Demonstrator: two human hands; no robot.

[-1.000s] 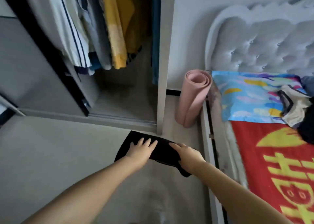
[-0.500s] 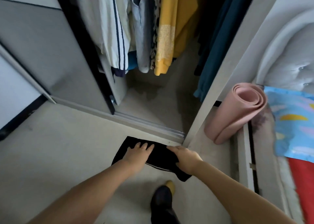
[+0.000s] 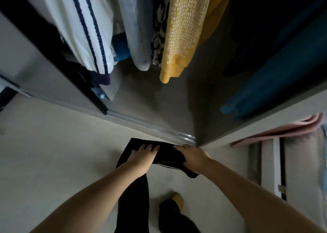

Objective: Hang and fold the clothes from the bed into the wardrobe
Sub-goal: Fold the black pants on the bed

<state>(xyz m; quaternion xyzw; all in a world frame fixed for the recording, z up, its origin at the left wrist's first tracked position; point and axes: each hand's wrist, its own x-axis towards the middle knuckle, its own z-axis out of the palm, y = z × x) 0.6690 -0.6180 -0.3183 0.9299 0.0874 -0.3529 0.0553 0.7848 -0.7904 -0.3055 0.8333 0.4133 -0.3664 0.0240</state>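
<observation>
Folded black cloth, soft flat rectangle, at 6 o'clock from wardrobe. Left hand flat on top, fingers straight; right hand grip pinching its edge.

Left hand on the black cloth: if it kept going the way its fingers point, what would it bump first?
The left hand points up and right across the folded black garment. Going straight on, it would probably first meet the wardrobe's sliding-door track, then the wardrobe floor. One view leaves height unclear.
</observation>
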